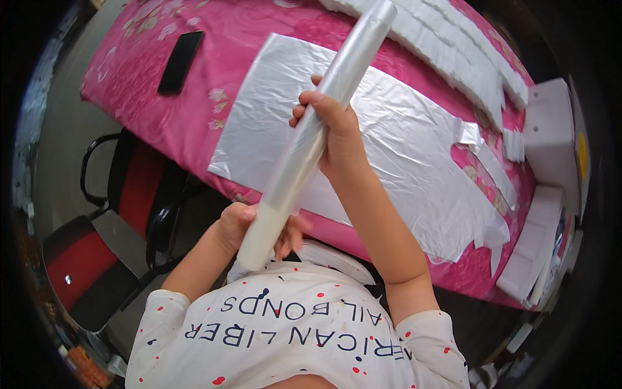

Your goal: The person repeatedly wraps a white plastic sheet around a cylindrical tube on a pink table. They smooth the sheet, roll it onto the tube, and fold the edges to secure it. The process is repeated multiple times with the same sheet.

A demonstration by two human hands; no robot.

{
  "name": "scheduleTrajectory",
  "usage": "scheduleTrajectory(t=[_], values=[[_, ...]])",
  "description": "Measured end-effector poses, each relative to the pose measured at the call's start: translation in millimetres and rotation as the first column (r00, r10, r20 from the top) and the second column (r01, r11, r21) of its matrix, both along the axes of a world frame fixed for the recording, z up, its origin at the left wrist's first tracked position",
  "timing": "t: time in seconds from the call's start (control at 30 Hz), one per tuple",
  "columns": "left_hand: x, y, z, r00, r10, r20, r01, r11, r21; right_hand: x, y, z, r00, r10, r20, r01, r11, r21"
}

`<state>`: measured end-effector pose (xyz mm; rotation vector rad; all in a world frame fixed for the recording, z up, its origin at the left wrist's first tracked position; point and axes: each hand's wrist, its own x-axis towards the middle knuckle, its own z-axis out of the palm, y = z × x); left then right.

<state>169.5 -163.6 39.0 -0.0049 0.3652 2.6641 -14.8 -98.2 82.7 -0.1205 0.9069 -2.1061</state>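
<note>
A long tube-shaped roll of translucent plastic film (295, 162) slants across the view, its near end by my shirt and its far end over the table. My right hand (337, 133) is closed around its upper half, thumb lying across the front. Lower down, my left hand (234, 225) grips the roll near its bottom end. Those left fingers pass behind the roll and come out on its right side, slightly blurred. Beneath the roll, a silvery-white plastic carrier bag (402, 149) lies flat and creased on the table, its handle ends toward the right.
A pink flowered cloth covers the table (139, 74). On it lie a black phone (181, 63) at the far left and stacked white folded plastic bags (447, 48) at the far right. White boxes (551, 136) stand along the right edge. Red-and-black chairs (84, 266) are at the left.
</note>
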Motion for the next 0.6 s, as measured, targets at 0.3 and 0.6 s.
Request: scheduleTrajectory(t=[0.3,0.6], values=[[-19,20,-9,0.943,0.297,0.151,0.008,0.434,-0.901,24,34,-56,0.972,-0.173,-0.161,0.217,0.920,0.325],[25,4,-18,0.882,-0.103,0.460,0.409,0.652,-0.639,-107,113,-73,0.822,-0.492,-0.288,0.569,0.736,0.366]])
